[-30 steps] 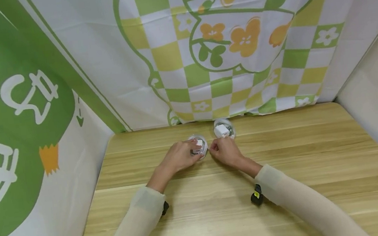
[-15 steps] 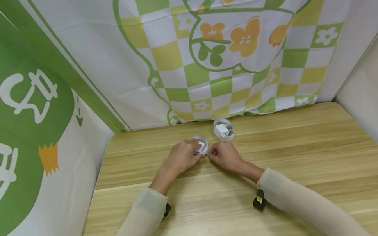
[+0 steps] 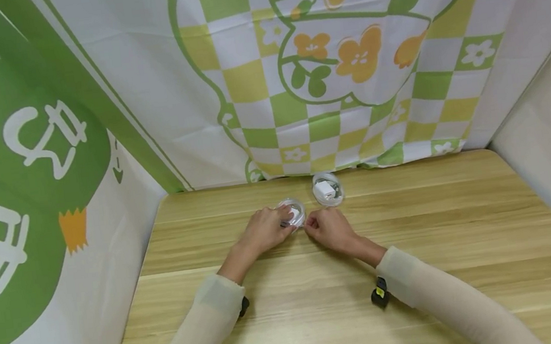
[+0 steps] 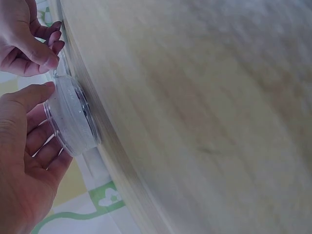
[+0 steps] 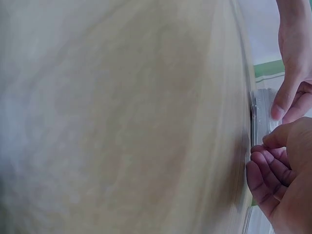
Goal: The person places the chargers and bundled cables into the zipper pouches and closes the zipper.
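Note:
A clear round plastic case (image 3: 297, 215) stands low over the wooden table, with something white inside. My left hand (image 3: 265, 229) holds this case, thumb on the near edge and fingers spread along the far side, as the left wrist view shows. At its right edge, my right hand (image 3: 331, 228) pinches a small clear tab (image 4: 55, 72) between thumb and forefinger, the other fingers curled loosely. Just behind the right hand lies a second round clear case (image 3: 327, 190), holding a white charger plug and what looks like a coiled white cable.
The wooden table (image 3: 421, 269) reaches back to a hanging cloth (image 3: 321, 126) with green and yellow checks. Printed cloth also covers the left side (image 3: 19, 226), and a pale sheet (image 3: 548, 121) bounds the right.
The held case has shifted slightly right, and the left fingers sit differently on it. My right hand has drawn back a little from the second case, staying at the first case's edge.

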The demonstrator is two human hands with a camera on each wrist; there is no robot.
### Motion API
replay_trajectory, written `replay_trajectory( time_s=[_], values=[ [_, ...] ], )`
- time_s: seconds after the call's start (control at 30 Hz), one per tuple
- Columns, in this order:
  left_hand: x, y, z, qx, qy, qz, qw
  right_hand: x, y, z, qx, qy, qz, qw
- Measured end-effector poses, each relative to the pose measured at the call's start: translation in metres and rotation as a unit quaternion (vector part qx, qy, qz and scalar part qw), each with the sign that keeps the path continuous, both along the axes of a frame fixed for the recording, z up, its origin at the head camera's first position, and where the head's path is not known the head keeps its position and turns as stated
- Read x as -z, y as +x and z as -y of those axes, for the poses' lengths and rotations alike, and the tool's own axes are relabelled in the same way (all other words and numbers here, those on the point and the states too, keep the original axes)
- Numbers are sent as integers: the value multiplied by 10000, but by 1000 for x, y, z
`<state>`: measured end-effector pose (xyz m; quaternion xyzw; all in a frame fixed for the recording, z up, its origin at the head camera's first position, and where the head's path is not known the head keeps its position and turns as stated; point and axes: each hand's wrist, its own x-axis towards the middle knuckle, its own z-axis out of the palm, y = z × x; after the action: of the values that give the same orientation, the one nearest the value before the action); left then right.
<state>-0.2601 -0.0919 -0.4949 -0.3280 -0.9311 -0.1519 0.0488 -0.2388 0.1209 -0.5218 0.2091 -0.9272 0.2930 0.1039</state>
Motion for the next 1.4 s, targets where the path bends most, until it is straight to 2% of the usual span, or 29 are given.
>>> replay_trajectory(
  time_s=[0.17, 0.43, 0.67, 0.93, 1.1, 1.3, 1.4],
  values=[
    [1, -2, 0, -29, 33, 4, 10000, 1, -2, -2, 59, 228, -71, 9997],
    [1, -3, 1, -79, 50, 301, 9995, 2, -10, -8, 265, 236, -10, 9994],
    [3, -4, 1, -68, 143, 260, 9995, 3, -16, -10, 462, 257, -152, 9985],
    [3, -3, 0, -32, 150, 190, 9997, 4, -18, -9, 638, 251, -101, 9976],
    [0, -4, -2, 64, -48, 53, 10000, 3, -17, -11, 566, 152, -126, 9982],
    [0, -4, -2, 73, 183, 256, 9995, 4, -11, -10, 487, 168, -108, 9986],
    [-1, -3, -1, 68, 264, 240, 9993, 4, -8, -10, 409, 169, -109, 9990]
  ],
)
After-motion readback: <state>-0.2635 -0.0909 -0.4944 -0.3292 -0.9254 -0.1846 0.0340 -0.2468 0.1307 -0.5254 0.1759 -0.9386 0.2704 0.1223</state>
